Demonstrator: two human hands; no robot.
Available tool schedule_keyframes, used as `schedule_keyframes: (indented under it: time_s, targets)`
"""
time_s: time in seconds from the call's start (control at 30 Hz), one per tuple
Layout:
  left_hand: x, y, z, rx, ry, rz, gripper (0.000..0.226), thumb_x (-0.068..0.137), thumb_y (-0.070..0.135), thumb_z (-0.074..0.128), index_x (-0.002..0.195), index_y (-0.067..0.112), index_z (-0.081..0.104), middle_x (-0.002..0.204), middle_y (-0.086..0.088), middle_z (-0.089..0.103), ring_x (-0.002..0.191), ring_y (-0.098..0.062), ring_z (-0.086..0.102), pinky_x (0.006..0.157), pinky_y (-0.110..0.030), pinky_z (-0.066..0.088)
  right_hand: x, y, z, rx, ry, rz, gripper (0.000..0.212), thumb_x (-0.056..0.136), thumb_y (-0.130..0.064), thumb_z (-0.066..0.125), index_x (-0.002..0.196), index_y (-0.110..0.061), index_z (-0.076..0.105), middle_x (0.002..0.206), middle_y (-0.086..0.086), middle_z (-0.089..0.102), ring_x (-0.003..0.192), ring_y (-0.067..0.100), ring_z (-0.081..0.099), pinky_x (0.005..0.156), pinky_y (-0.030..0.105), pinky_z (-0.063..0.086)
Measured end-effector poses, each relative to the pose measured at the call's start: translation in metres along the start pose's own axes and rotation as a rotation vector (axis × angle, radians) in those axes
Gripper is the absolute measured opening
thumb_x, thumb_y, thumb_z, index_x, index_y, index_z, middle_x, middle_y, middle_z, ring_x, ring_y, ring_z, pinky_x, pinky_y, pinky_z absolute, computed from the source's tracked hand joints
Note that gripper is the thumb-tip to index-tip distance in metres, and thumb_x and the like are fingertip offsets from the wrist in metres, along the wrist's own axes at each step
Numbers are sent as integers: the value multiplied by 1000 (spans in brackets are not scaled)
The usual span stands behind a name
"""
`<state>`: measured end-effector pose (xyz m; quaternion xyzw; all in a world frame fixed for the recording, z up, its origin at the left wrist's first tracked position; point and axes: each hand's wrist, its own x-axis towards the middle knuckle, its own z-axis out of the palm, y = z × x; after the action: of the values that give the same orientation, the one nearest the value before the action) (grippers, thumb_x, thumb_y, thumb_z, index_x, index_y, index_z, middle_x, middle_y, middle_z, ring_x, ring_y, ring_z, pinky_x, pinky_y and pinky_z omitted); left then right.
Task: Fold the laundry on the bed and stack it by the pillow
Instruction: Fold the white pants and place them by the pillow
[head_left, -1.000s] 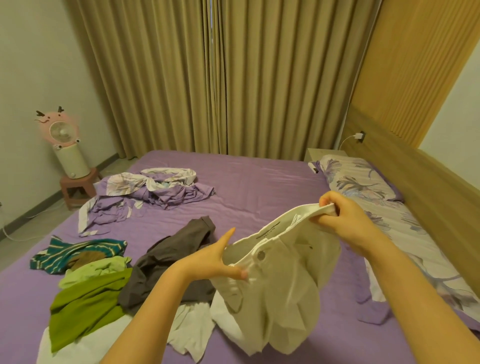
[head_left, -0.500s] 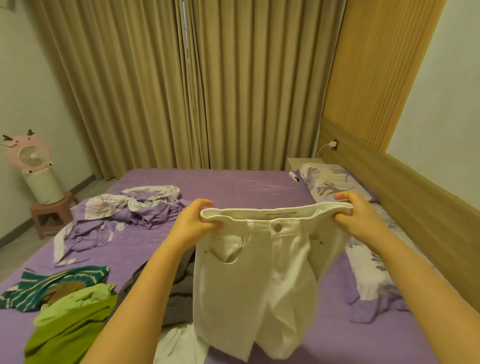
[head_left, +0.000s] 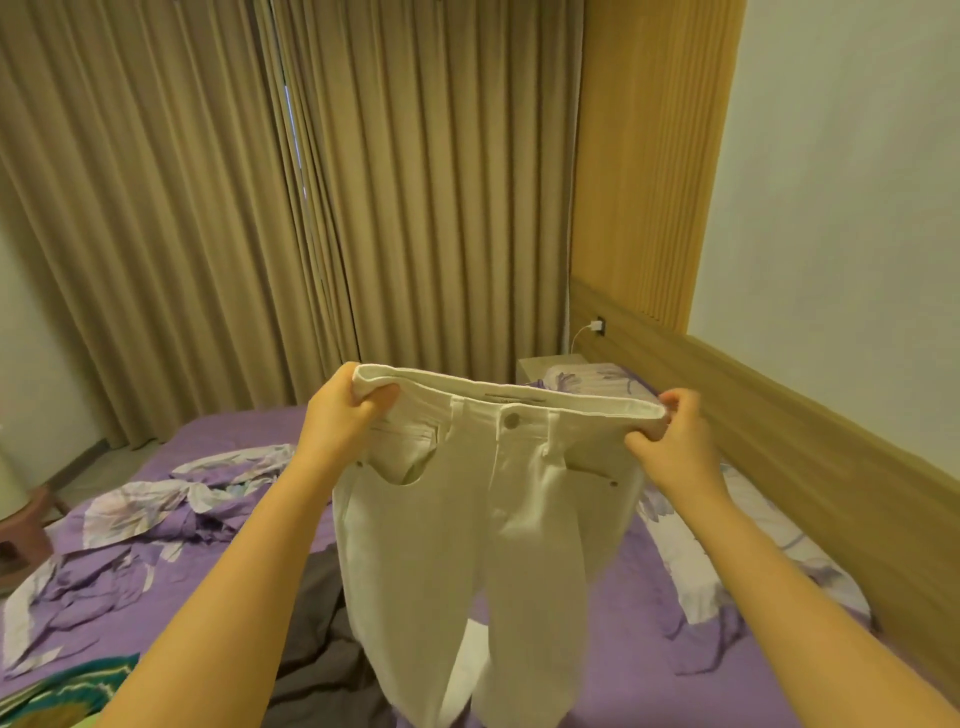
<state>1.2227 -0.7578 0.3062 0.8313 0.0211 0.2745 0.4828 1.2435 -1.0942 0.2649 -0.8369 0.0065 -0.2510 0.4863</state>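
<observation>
White trousers (head_left: 483, 519) hang between left hand (head_left: 345, 415) and right hand (head_left: 672, 441).

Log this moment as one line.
stage: unfolded | left hand: grips waistband | right hand: grips waistband | white denim trousers: hanging over purple bed

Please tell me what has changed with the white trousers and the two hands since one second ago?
The white trousers were bunched low over the bed; now they are lifted and spread out by the waistband, with the legs hanging down. The left hand, which only touched the front with loose fingers, now grips the left end of the waistband. The right hand has kept its hold on the other end. The dark grey garment stays on the purple bed.
</observation>
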Motion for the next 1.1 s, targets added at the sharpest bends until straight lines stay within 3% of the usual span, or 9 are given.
schedule_keyframes:
  time_s: [0.23,0.33,0.43,0.53,0.7,0.8,0.93,1.0,1.1]
  targets:
    - [28,43,-16,-29,93,85,16,79,31,74,75,21,62,72,9,62,64,-6,56,57,-23,44,18,-35,-34,170,40,-118,44,84,-6,61,117,-26,38,98,-4,57,82,12,56,67,27,47]
    - [38,83,-33,-260,-32,18,21,76,36,77,80,18,68,79,2,71,70,-13,68,60,-27,55,37,-61,-63,265,10,-185,41,86,-2,57,110,-29,39,88,-11,56,79,6,55,58,11,44]
    - [36,113,-33,-469,-226,-62,23,79,35,74,89,14,71,86,-4,75,78,-19,72,58,-28,57,53,-76,-82,420,13,-171,33,88,2,48,108,-23,42,89,-6,55,82,10,52,63,16,42]
    - [21,122,-14,-504,-227,-137,22,88,30,66,93,9,68,82,-5,74,75,-18,72,59,-29,58,56,-73,-90,491,-97,-86,33,89,-2,47,118,-18,44,97,-5,54,93,15,51,66,19,43]
    - [-7,120,2,-503,-212,-192,19,95,23,57,91,7,66,75,-1,73,69,-15,71,57,-29,58,50,-39,-103,-18,-365,-150,90,68,-42,81,139,-30,27,123,-8,43,109,12,45,87,26,41]
    - [-18,119,3,-401,-221,-140,20,95,20,55,89,6,67,77,-2,73,73,-17,70,62,-33,59,50,-24,-105,-218,-223,-182,71,74,-31,78,131,-22,37,119,3,56,95,16,50,73,30,42]
    - [-25,123,2,-142,-87,-59,11,84,22,69,76,14,71,72,-2,69,63,-15,66,55,-30,56,46,-13,-115,-56,-167,-170,47,79,-25,75,113,-29,43,106,1,59,85,15,53,57,23,40]
    - [-26,124,4,-120,-7,-70,11,80,21,74,73,16,68,68,0,68,59,-15,64,48,-25,51,41,-13,-124,-9,-220,-248,49,81,-25,73,118,-39,43,108,-4,57,93,16,55,66,28,47]
    - [-29,121,7,-112,63,-117,17,78,22,76,80,12,63,79,-7,65,69,-22,63,61,-37,57,36,-16,-139,-128,-310,-498,55,85,-23,69,128,-47,46,126,-6,50,108,17,51,91,34,46]
